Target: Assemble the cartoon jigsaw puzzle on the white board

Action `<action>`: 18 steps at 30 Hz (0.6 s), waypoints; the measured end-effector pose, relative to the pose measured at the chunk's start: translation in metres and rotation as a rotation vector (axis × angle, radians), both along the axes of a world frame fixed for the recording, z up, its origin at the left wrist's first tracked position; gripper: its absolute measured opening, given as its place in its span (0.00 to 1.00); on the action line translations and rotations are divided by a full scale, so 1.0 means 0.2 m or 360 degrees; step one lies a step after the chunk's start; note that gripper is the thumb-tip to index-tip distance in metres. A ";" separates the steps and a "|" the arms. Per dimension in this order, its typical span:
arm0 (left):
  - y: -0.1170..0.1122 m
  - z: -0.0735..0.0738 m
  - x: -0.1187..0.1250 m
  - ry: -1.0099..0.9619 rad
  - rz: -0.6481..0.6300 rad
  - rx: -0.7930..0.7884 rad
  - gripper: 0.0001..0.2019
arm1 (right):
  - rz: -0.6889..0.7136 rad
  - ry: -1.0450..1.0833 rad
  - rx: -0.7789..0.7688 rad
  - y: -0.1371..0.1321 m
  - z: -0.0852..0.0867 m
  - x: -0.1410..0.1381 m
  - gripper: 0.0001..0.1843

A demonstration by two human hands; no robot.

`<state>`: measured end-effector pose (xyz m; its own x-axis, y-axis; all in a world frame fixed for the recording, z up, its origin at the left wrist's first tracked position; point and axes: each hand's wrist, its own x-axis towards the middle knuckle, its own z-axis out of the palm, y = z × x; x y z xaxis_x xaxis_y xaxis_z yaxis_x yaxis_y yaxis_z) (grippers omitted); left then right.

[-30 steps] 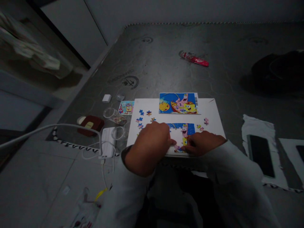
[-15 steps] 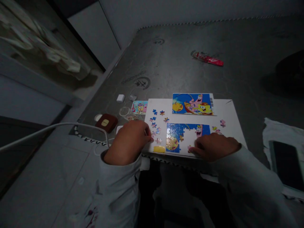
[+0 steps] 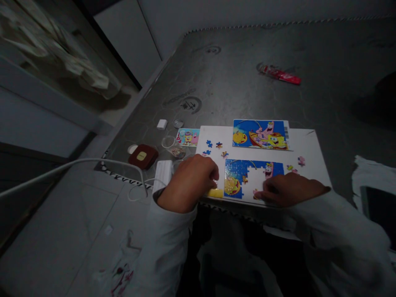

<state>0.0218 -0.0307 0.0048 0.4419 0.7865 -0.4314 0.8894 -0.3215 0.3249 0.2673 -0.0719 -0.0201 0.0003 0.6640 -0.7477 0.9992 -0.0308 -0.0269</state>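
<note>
A partly built jigsaw puzzle of blue sky and cartoon figures lies on a white board, with a bare white patch at its middle. Above it sits the printed picture card. My left hand curls over the board's near left corner, fingertips close to a yellow puzzle section. I cannot tell whether those fingers hold a piece. My right hand rests flat at the near edge, beside a pink loose piece. Several loose pieces lie at the upper left of the board.
Left of the board are a small cartoon card, a maroon case, a white power bank and a white cube. A white cable runs off left. A red wrapper lies far back on the grey surface.
My view has swung, so the board sits further right. My left hand has moved from the board's left side onto its near left corner, by the yellow section.
</note>
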 end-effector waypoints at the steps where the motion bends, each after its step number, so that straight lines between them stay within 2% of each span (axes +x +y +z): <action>1: 0.00 -0.01 -0.01 0.0002 -0.0004 -0.0002 0.09 | 0.0006 -0.0007 -0.0012 0.00 0.00 0.00 0.26; 5: 0.02 -0.02 -0.03 -0.0028 -0.0027 -0.0023 0.06 | 0.0000 -0.0053 -0.0063 0.01 0.02 -0.01 0.27; 8: 0.01 0.00 -0.02 -0.0124 -0.0057 -0.0019 0.01 | -0.0033 -0.0060 -0.0064 0.01 0.03 -0.03 0.26; 13: -0.04 0.01 0.14 -0.0451 -0.0076 -0.0063 0.05 | -0.0039 -0.0099 -0.0017 0.00 0.05 -0.06 0.23; 18: -0.07 -0.07 0.29 -0.0492 -0.0175 -0.0114 0.08 | -0.0048 -0.0122 -0.0013 0.00 0.06 -0.07 0.22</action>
